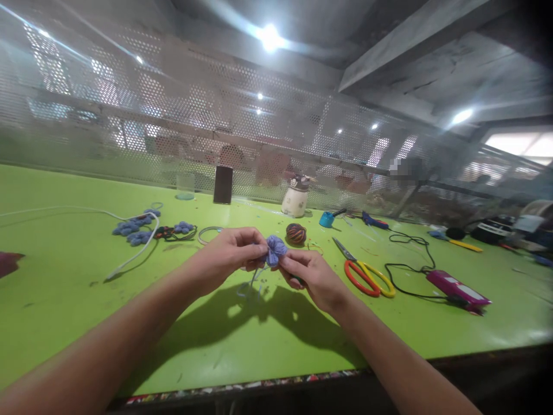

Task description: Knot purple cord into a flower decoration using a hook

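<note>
Between my two hands, above the green table, is a small purple-blue yarn flower (275, 250). My left hand (237, 248) pinches its left side between thumb and fingers. On its right edge my right hand (310, 274) closes its thumb and fingers, and a small dark green bit shows under those fingers, too little to name. Pale yarn ends hang below the flower. Just beyond my hands lies a dark multicoloured yarn ball (296, 233). Scissors (367, 276) with red and yellow handles rest to the right of my right hand, their blades parted.
Several purple yarn flowers (132, 226) lie at the left beside a white cable (144, 245). Farther back stand a dark upright block (223, 185), a cream bottle (295, 199) and a blue pot (326, 219). A magenta device (458, 288) with a black cord is at the right.
</note>
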`<state>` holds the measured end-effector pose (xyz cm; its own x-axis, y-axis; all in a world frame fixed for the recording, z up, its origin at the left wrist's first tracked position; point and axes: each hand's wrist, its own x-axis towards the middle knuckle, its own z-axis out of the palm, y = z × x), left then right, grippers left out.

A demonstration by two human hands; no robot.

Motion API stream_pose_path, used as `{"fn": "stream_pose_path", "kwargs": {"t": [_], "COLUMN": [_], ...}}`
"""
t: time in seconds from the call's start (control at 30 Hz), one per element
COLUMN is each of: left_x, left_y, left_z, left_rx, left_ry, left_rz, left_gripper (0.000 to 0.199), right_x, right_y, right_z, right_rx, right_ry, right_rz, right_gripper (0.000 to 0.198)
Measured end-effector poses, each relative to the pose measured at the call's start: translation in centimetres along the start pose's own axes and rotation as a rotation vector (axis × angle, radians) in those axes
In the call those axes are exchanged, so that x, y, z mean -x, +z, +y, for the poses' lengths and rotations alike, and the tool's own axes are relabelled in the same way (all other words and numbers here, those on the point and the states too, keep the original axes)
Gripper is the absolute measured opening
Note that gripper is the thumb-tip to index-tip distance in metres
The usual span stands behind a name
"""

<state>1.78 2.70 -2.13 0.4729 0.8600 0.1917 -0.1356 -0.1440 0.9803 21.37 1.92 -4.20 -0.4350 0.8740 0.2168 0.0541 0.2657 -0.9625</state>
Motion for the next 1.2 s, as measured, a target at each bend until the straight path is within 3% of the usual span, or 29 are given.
{"fn": "stream_pose_path", "kwargs": {"t": [0.4,0.63,0.8,0.97,1.2], "left_x": [-0.2,-0.2,-0.1,-0.1,-0.4], "left_y": [0.0,-0.5,-0.5,-0.4,-0.3], "left_z": [0.1,0.3,0.5,0.5,0.1], "left_rx": [0.044,-0.036,-0.17,-0.231,-0.302], "left_ry": [-0.055,-0.069,-0.035,-0.024,-0.068], "left_rz": [0.035,0.006,0.054,0.086,0.187], "left_gripper": [0.019,0.021,0.024,0.022,0.021], "right_x": [0.1,0.0,0.0,-0.1,0.0], "right_y": [0.0,-0.2,-0.2,0.0,0.5], "right_z": [-0.9,-0.8,-0.7,-0.5,0.1], "right_rx": [0.289,0.411,0.541,0.495,0.229], "right_ry": [-0.127,-0.203,-0.253,-0.215,-0.013], "right_rz": [0.131,0.151,0.196,0.203,0.128], "right_gripper": [0.028,0.017,0.016,0.021,0.033]}}
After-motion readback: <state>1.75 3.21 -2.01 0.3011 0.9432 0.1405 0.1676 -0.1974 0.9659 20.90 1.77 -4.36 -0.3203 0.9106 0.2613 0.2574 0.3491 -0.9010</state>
